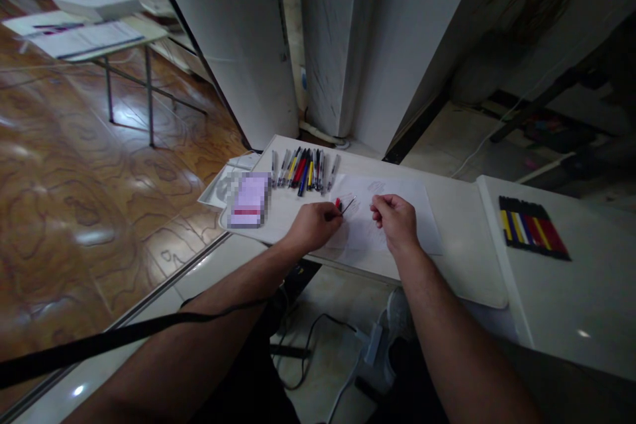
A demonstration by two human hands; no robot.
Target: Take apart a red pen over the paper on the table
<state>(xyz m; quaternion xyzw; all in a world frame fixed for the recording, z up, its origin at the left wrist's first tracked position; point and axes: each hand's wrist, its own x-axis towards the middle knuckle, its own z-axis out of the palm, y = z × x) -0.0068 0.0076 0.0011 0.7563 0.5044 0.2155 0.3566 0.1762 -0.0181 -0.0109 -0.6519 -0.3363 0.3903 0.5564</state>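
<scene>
My left hand (317, 225) is closed over the white paper, fingers pinched together. From its fingertips a thin dark pen refill (348, 206) with a pale tip points up and to the right. A small red piece (338, 203) shows right beside those fingers; whether it is held too I cannot tell. To the right, my right hand (396, 217) hovers over the sheet with fingers curled into a pinch, and what is between them is hidden. Faint scribbles mark the paper (417, 228). Several pens (302, 169) lie in a row behind my left hand.
A phone (251, 199), its screen blurred, lies at the left end of the narrow white table (462, 225). On the white surface at right is a row of black-ended coloured markers (534, 228). Cables and a power strip (373, 343) are below. Another table (149, 33) stands far left.
</scene>
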